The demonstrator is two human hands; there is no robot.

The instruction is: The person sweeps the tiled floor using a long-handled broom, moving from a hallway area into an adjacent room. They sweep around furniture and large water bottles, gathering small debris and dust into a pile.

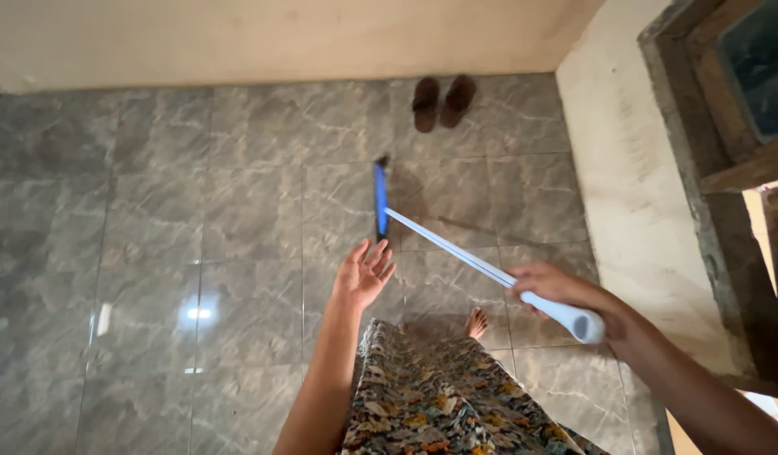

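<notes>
The person's right hand (550, 291) is wrapping around the pale grip of a long-handled floor wiper (456, 250), fingers curled over the top of the handle at the right of centre. The white shaft is running up and to the left from that hand to a narrow blue blade (379, 198), which is resting edge-on against the grey marbled floor tiles (237, 219) just above the middle of the frame. The left hand (363, 274) is hanging free in the centre, palm open and fingers spread, gripping nothing and sitting a little below the blade without touching it or the shaft.

A patterned skirt (431, 396) is filling the lower centre, and a bare foot (476, 323) is showing just above its hem, beneath the shaft. A pair of brown sandals (442, 101) is lying near the wall at the top, beyond the blade. A rough wooden door frame (709, 168) is standing at the right edge.

With only one hand steering, the blade is likely to twist or skip on the glossy tiles. The floor is gleaming with a reflection at lower left; if it is wet, the bare foot could slip. A long push could also knock the sandals.
</notes>
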